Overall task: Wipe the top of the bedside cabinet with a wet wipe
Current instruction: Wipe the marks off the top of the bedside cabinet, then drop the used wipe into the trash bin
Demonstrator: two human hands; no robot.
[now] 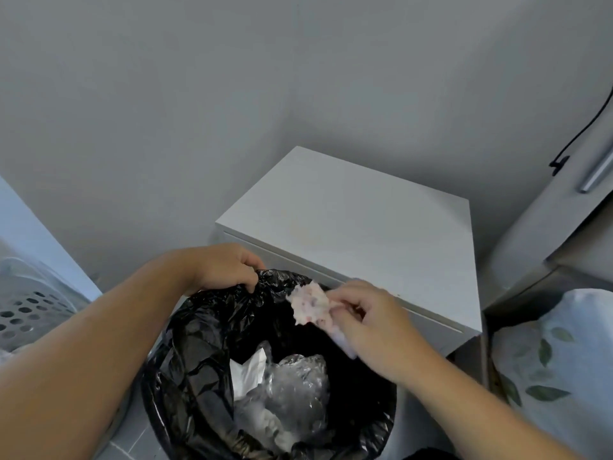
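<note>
The white bedside cabinet (358, 220) stands against the grey wall, and its flat top is bare. In front of it sits a bin lined with a black bag (199, 343). My left hand (222, 267) grips the far rim of the bag. My right hand (374, 323) pinches a crumpled, pinkish-stained wet wipe (308, 308) over the bin's opening, right at the cabinet's front edge. Inside the bin lie white paper (248, 370) and clear plastic wrap (298, 383).
A perforated white laundry basket (30, 303) stands at the left. A leaf-patterned pillow or bedding (557, 353) lies at the right. Above it is grey furniture with a metal handle (597, 171) and a black cable (583, 127).
</note>
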